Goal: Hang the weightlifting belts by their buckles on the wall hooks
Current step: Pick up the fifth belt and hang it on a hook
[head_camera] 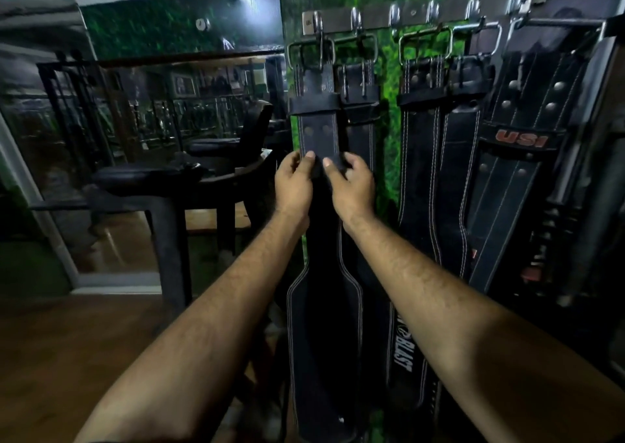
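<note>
A metal hook rail (416,14) runs along the green wall at the top. Several black leather weightlifting belts hang from it by their buckles. The leftmost belt (318,324) hangs from the first hook by its steel buckle (311,52), with its strap end threaded down the front. My left hand (293,185) and my right hand (351,185) both pinch the lower end of that strap at mid-height, thumbs on its face. A second belt (360,94) hangs just behind to the right. A belt marked USI (521,138) hangs further right.
A black padded gym bench (148,178) and machine frame stand to the left, in front of a mirror wall (135,111). Wooden floor (67,358) spreads at lower left. Dark bars and gear (575,172) lean at the far right. One hook (394,13) on the rail carries nothing.
</note>
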